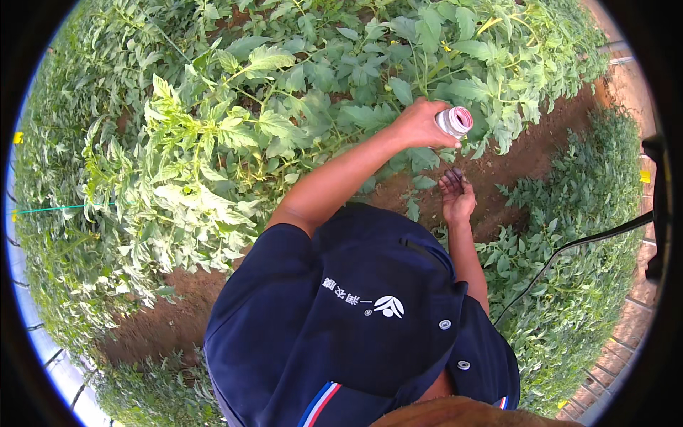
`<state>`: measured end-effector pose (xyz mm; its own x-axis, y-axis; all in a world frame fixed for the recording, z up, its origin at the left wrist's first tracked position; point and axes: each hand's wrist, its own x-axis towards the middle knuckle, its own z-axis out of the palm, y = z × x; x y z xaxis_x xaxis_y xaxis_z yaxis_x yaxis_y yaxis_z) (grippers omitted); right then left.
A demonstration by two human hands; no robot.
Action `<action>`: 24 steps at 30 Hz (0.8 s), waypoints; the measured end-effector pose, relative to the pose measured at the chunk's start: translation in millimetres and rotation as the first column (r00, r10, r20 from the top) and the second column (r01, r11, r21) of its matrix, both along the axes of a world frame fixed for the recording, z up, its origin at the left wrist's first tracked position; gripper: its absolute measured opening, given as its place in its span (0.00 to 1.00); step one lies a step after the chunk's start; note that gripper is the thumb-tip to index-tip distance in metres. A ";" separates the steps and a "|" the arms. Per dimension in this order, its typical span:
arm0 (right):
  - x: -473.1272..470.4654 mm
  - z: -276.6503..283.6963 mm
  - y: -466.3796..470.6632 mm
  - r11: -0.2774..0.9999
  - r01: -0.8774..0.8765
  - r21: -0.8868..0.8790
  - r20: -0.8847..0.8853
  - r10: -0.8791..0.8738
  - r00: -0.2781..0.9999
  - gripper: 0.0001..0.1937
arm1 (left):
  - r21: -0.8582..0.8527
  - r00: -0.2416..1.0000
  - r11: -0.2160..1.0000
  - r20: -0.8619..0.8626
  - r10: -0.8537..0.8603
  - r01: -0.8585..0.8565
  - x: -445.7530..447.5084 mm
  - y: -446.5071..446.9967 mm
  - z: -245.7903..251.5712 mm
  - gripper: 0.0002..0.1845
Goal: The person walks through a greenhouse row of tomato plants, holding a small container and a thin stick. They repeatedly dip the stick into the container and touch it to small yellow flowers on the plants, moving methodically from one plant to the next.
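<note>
My left hand (427, 125) is closed around a small clear bottle (452, 123) among the leaves of a tomato plant (368, 115). The bottle's open mouth faces up towards me, and its rim and inside look pinkish red. Just below it in the picture, my right hand (457, 195) is palm up with curled fingers, their tips stained dark purple. A thin dark line runs from these fingertips towards the foliage; whether they pinch it is too small to tell. Small yellow flowers (445, 46) show on the plant above the bottle.
Dense tomato rows stand on both sides, with bare soil (539, 144) between them. A green string (64, 207) crosses the left foliage. Yellow tags (645, 176) hang at the edges. A black cable (576, 240) curves in from the right, near my dark blue shirt (347, 331).
</note>
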<state>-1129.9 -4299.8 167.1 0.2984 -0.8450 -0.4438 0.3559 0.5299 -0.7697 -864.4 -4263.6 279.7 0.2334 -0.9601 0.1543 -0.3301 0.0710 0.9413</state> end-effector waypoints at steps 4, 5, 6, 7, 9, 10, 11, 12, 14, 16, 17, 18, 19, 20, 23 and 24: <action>28.3 -4.6 1.3 0.995 -0.012 -0.100 0.022 0.014 1.000 0.18 | 0.040 0.993 0.994 -0.062 -0.097 0.100 -8.4 11.5 -5.8 0.42; 33.7 -10.3 1.0 0.993 -0.001 -0.118 -0.021 -0.002 1.000 0.18 | 0.042 0.992 0.993 -0.063 -0.109 0.112 -8.7 13.6 -7.4 0.43; 38.7 -17.1 0.7 0.989 -0.007 -0.150 -0.042 0.000 0.999 0.17 | 0.038 0.991 0.992 -0.060 -0.118 0.120 -9.5 16.4 -9.1 0.44; 42.0 -23.2 -0.9 0.980 -0.022 -0.196 -0.034 0.015 0.999 0.16 | 0.017 0.992 0.993 -0.035 -0.118 0.119 -10.8 18.4 -10.6 0.45; 50.6 -34.2 -1.9 0.939 -0.108 -0.325 -0.081 0.086 0.993 0.16 | 0.020 0.993 0.994 -0.036 -0.109 0.110 -11.0 23.6 -13.6 0.45; 55.3 -37.2 -1.3 0.913 -0.160 -0.376 -0.140 0.115 0.983 0.16 | 0.016 0.996 0.996 -0.017 -0.089 0.089 -10.9 27.3 -14.9 0.44; 58.0 -37.4 -0.1 0.908 -0.192 -0.372 -0.222 0.113 0.968 0.17 | 0.019 0.997 0.997 0.005 -0.071 0.071 -10.8 31.2 -16.2 0.44; 63.7 -38.1 3.5 0.885 -0.188 -0.426 -0.343 0.035 0.939 0.19 | 0.027 0.993 0.995 -0.062 -0.099 0.101 -8.9 34.0 -17.7 0.43; 68.4 -29.7 3.3 0.609 -0.484 -0.628 -0.563 0.074 0.823 0.19 | 0.029 0.992 0.994 -0.062 -0.106 0.108 -8.1 42.4 -20.5 0.42; 82.9 -26.6 5.6 0.493 -0.547 -0.677 -0.609 0.042 0.792 0.19 | 0.050 0.988 0.991 -0.098 -0.121 0.127 -7.0 51.7 -23.3 0.42; 91.4 -26.3 4.8 0.464 -0.555 -0.691 -0.609 0.040 0.792 0.19 | 0.041 0.985 0.990 -0.107 -0.133 0.138 -5.5 55.0 -24.6 0.42; 99.1 -27.0 5.8 0.443 -0.559 -0.701 -0.608 0.038 0.793 0.19 | 0.032 0.983 0.989 -0.114 -0.142 0.147 -3.9 58.0 -26.0 0.42; 104.4 -27.6 6.7 0.428 -0.564 -0.706 -0.610 0.036 0.791 0.19 | 0.030 0.982 0.988 -0.115 -0.149 0.154 -2.6 60.2 -27.3 0.42; 108.5 -28.6 8.3 0.416 -0.570 -0.709 -0.614 0.034 0.788 0.19 | 0.026 0.977 0.985 -0.134 -0.163 0.168 -1.7 62.1 -28.6 0.43; 115.4 -31.4 9.6 0.388 -0.578 -0.718 -0.619 0.025 0.785 0.19 | 0.031 0.966 0.977 -0.160 -0.202 0.210 2.0 66.1 -32.4 0.44; 117.2 -32.4 10.6 0.384 -0.579 -0.719 -0.620 0.020 0.784 0.19 | 0.018 0.964 0.974 -0.149 -0.220 0.226 4.2 66.1 -33.7 0.44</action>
<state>-1012.7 -4289.1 134.7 0.6239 -0.7280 0.2841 -0.1998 -0.5000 -0.8426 -860.3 -4197.5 246.0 0.0303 -0.9945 0.1004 -0.1690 0.0939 0.9811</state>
